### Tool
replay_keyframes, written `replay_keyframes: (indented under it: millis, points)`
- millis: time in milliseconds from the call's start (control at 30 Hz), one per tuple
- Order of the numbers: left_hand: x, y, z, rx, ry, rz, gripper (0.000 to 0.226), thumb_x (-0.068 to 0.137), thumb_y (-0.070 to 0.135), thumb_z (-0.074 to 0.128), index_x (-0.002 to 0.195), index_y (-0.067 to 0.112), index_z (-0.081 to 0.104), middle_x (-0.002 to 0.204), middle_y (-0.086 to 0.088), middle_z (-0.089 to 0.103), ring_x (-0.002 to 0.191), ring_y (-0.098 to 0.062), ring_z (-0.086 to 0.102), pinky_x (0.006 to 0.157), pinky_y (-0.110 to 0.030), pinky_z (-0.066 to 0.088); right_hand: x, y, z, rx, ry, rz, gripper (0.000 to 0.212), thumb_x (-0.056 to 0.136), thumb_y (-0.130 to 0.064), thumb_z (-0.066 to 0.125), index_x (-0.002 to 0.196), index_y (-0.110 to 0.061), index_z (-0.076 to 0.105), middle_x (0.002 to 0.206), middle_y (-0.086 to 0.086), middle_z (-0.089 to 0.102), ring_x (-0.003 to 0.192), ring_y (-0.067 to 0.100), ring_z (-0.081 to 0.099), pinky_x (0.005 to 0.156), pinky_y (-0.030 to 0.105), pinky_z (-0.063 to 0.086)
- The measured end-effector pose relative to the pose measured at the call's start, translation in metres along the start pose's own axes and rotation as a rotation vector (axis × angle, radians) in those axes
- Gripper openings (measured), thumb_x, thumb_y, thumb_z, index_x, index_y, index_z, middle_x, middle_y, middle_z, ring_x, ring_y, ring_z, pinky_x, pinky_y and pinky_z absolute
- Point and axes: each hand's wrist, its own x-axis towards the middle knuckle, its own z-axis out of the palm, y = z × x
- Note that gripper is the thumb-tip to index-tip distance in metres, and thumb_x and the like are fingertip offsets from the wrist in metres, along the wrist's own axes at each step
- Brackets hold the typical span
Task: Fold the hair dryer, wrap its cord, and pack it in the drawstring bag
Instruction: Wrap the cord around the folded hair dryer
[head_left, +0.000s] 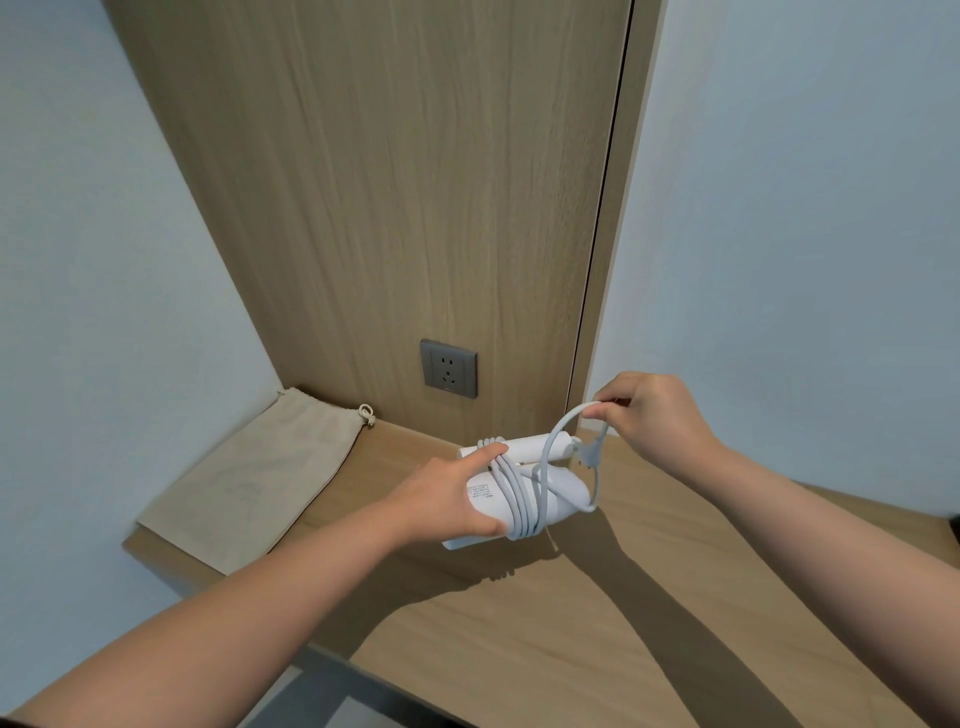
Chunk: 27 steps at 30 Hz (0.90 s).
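My left hand (451, 493) grips the white hair dryer (563, 486), folded with its handle against the body, above the wooden counter. Several turns of the pale grey cord (519, 499) lie around the dryer beside my left thumb. My right hand (657, 410) pinches the free end of the cord, which arcs up from the dryer in a loop. The plug (589, 453) dangles just below my right fingers. The beige drawstring bag (260, 478) lies flat at the left end of the counter, its knotted string toward the back wall.
A grey wall socket (449, 368) sits in the wood panel just behind the dryer. The wooden counter (597, 623) runs from the bag to the right edge. Pale walls close in on the left and right. A dark object (955, 525) peeks in at the far right edge.
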Motion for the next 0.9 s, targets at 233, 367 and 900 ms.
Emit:
replay_keyframes:
  millis: [233, 367, 900]
  points:
    - [0.001, 0.007, -0.002, -0.18, -0.012, -0.004, 0.088, 0.067, 0.049, 0.075, 0.139, 0.056, 0.025, 0.111, 0.01, 0.057, 0.091, -0.013, 0.055, 0.065, -0.02, 0.04, 0.006, 0.001, 0.006, 0.076, 0.002, 0.105, 0.016, 0.083, -0.024, 0.069, 0.081, -0.009, 0.076, 0.076, 0.001, 0.066, 0.079, 0.02, 0.06, 0.071, 0.031, 0.047]
    - [-0.001, 0.013, -0.002, -0.221, -0.018, 0.011, 0.088, 0.068, 0.046, 0.077, 0.14, 0.054, 0.026, 0.11, 0.011, 0.056, 0.092, -0.012, 0.054, 0.07, -0.02, 0.04, 0.007, 0.007, 0.017, 0.082, 0.005, 0.125, 0.018, 0.083, -0.024, 0.069, 0.077, -0.008, 0.075, 0.079, 0.001, 0.063, 0.076, 0.02, 0.059, 0.07, 0.032, 0.046]
    - [0.002, 0.023, -0.004, -0.27, -0.042, 0.053, 0.087, 0.069, 0.041, 0.077, 0.141, 0.051, 0.029, 0.102, 0.015, 0.055, 0.08, -0.001, 0.054, 0.062, -0.014, 0.039, 0.015, 0.016, 0.023, 0.046, -0.379, 0.111, 0.008, 0.076, -0.013, 0.075, 0.071, -0.007, 0.074, 0.071, 0.003, 0.071, 0.067, 0.012, 0.063, 0.068, 0.027, 0.051]
